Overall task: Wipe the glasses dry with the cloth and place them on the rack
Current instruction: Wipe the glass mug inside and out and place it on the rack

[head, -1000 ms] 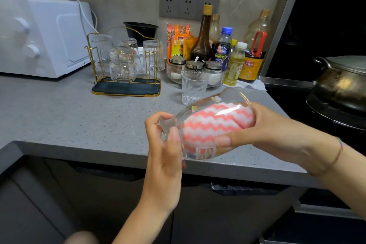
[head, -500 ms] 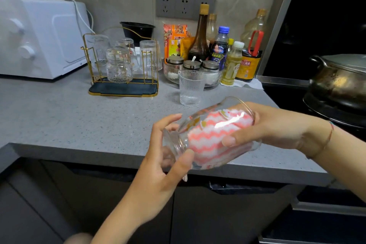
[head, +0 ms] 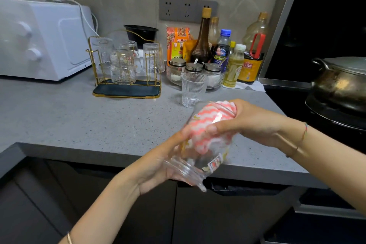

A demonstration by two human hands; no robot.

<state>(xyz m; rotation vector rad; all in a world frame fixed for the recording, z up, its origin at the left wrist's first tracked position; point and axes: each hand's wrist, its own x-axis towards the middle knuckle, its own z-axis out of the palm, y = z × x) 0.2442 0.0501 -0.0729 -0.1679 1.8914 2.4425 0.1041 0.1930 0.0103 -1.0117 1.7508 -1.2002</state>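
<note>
Glass (head: 204, 162) is off the counter (head: 79, 121), held in the air over its front edge. It is tilted, mouth up toward the right and thick base down toward the left.

Your left hand (head: 156, 168) cups the base end with the fingers curled round behind it. It is blurred, so the exact finger placement can't be read. Your right hand (head: 251, 123) is bunched on the cloth (head: 224, 108) at the mouth, thumb flat on the outside wall, and the wad is stuffed well inside.

Handling, judged:
- Glass is clear, smooth-walled and rigid, with small printed decals and a heavy foot. It's breakable and likely slick if damp.
- Hold it low at the base, where the weight sits, not by the thin rim.
- It hangs over the floor side of the edge, so a slip means a drop.
- Cloth is soft and fluffy, pink and white zigzag. It squashes to fill the bore, grips well and weighs almost nothing.

Rack (head: 138, 91) is thin gold wire on a dark tray, well apart to the left at the back. It already has several upturned glasses (head: 122, 67), some of them ribbed or embossed. The wire is probably springy, so set the rim down gently.

A ribbed tumbler (head: 193, 90) stands upright on the counter between the rack and your hands, not yet racked. The counter is grey speckled stone, hard on glass.
</note>
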